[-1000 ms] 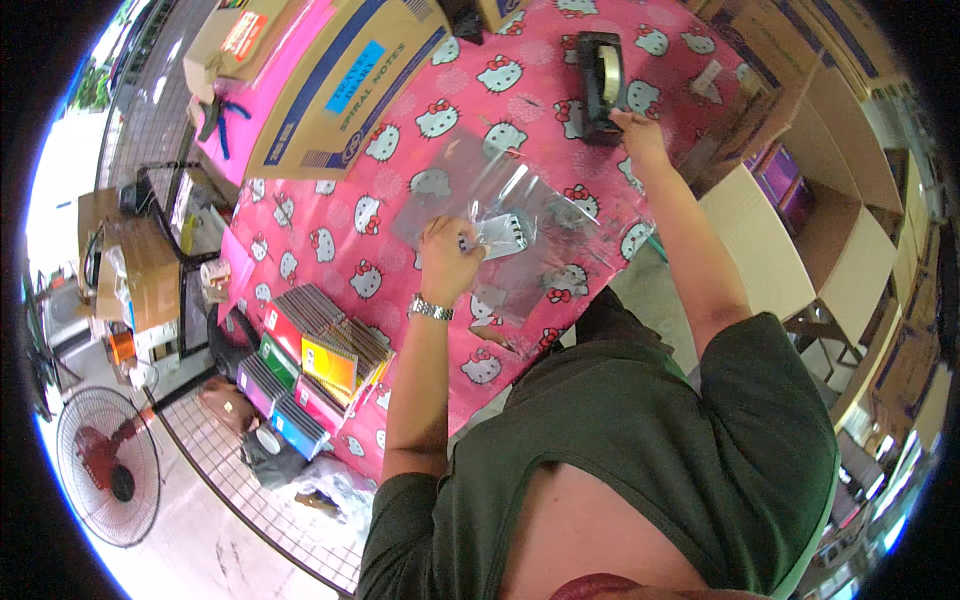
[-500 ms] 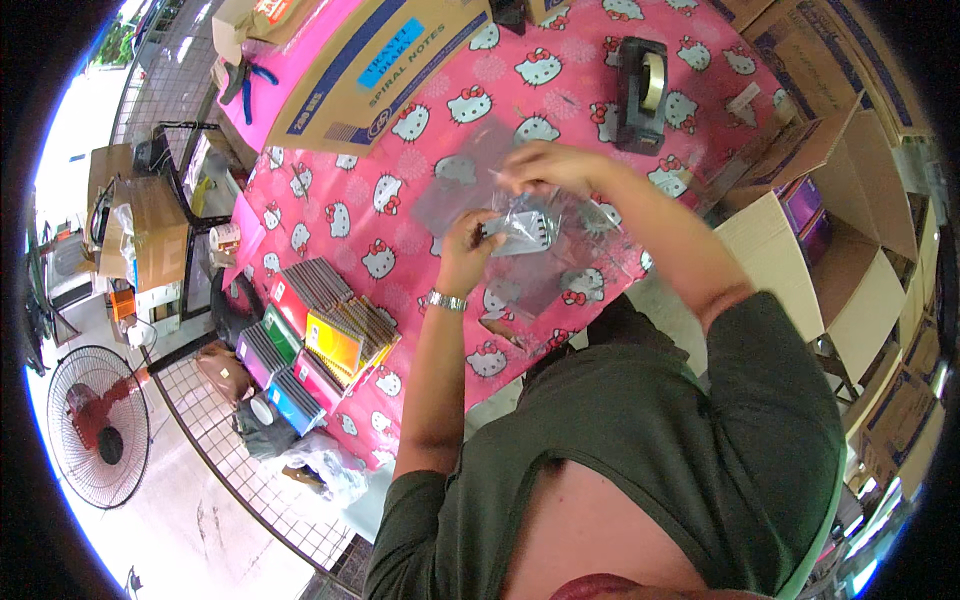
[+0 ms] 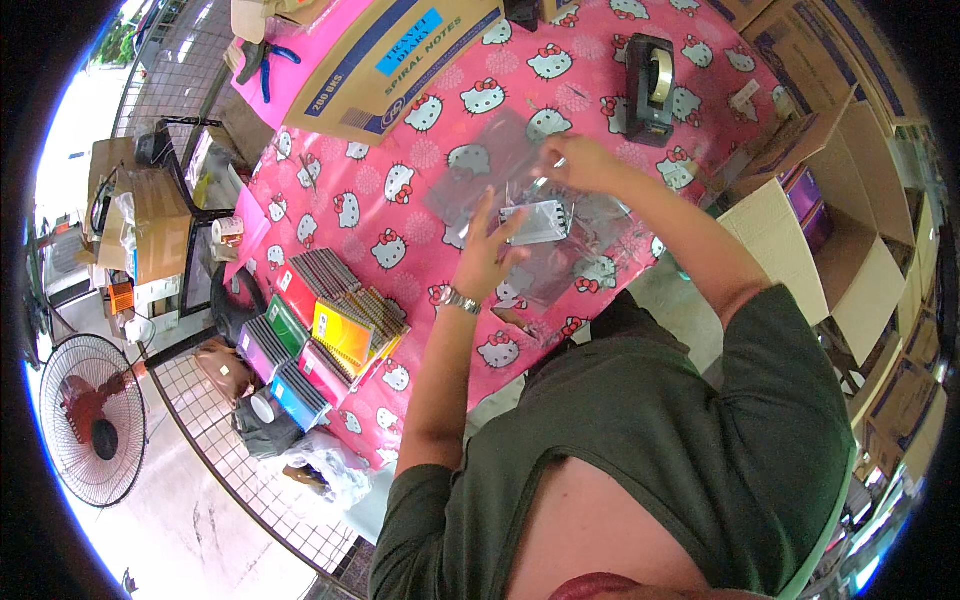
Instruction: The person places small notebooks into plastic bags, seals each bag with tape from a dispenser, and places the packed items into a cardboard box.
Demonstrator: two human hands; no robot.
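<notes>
A small spiral notebook (image 3: 540, 222) with a white cover and dark coil lies in a clear plastic bag (image 3: 598, 222) on the pink table. Beside its left end, my left hand (image 3: 485, 256) is open, fingers spread, a metal watch on the wrist. Just beyond the notebook, my right hand (image 3: 582, 165) is closed in a pinch at the bag's far edge, slightly raised. Under and around the notebook spread clear plastic sheets (image 3: 465, 185), whose outlines are hard to make out.
Stacks of coloured spiral notebooks (image 3: 330, 320) stand at the table's left edge. A tape dispenser (image 3: 650, 95) is far right; a large carton (image 3: 400, 70) and blue-handled pliers (image 3: 266, 68) are far left. An open carton (image 3: 850, 220) stands at right, a fan (image 3: 92, 420) at left.
My left hand has let go of the notebook and spread its fingers. My right hand has moved slightly right. The whole view has shifted a little.
</notes>
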